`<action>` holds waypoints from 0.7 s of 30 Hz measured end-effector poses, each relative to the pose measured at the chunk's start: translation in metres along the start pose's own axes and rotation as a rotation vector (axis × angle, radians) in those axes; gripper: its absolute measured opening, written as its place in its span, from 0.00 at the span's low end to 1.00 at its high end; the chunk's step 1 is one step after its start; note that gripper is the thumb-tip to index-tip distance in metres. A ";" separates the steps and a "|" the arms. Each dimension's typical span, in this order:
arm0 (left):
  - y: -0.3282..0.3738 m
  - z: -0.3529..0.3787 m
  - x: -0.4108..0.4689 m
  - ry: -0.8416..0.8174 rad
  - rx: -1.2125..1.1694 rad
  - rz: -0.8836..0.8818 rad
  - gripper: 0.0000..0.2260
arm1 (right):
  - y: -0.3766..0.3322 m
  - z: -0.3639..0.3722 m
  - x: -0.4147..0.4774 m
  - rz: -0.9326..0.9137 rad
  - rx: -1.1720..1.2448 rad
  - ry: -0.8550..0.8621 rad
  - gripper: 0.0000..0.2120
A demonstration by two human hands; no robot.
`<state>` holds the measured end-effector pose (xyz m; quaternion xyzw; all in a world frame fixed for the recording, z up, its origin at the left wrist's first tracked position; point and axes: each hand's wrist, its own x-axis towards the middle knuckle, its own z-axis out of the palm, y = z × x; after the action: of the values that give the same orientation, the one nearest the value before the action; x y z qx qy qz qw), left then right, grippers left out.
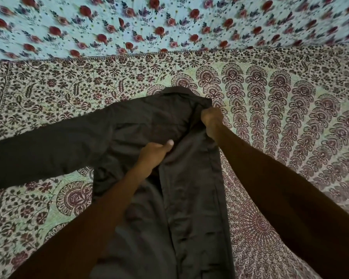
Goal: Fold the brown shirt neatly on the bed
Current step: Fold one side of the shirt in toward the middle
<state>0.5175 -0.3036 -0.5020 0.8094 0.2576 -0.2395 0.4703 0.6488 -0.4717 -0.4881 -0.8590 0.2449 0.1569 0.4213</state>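
The dark brown shirt (141,125) lies on the patterned bed cover (280,109), collar at the far end and body running toward me. One long sleeve stretches out flat to the left (38,150). The right side of the shirt is folded in over the middle. My left hand (153,154) pinches the fabric at the centre of the shirt, thumb up. Near the collar, my right hand (211,121) is closed around the shirt's right shoulder edge. Both forearms reach in from the bottom of the view.
A light blue sheet with red roses (169,25) covers the far part of the bed, beyond a stitched seam (129,58). The paisley cover spreads out on both sides of the shirt.
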 end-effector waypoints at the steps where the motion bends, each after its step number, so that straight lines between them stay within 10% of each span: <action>1: 0.005 0.000 0.001 0.006 -0.077 -0.046 0.24 | 0.001 -0.002 -0.001 0.026 0.051 -0.008 0.24; 21: 0.033 0.046 -0.002 -0.001 0.123 -0.018 0.06 | 0.038 -0.019 0.008 -0.047 0.036 0.182 0.08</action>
<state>0.5305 -0.3585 -0.4996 0.8344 0.2493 -0.2593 0.4175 0.6356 -0.5096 -0.5056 -0.8676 0.2646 0.0639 0.4161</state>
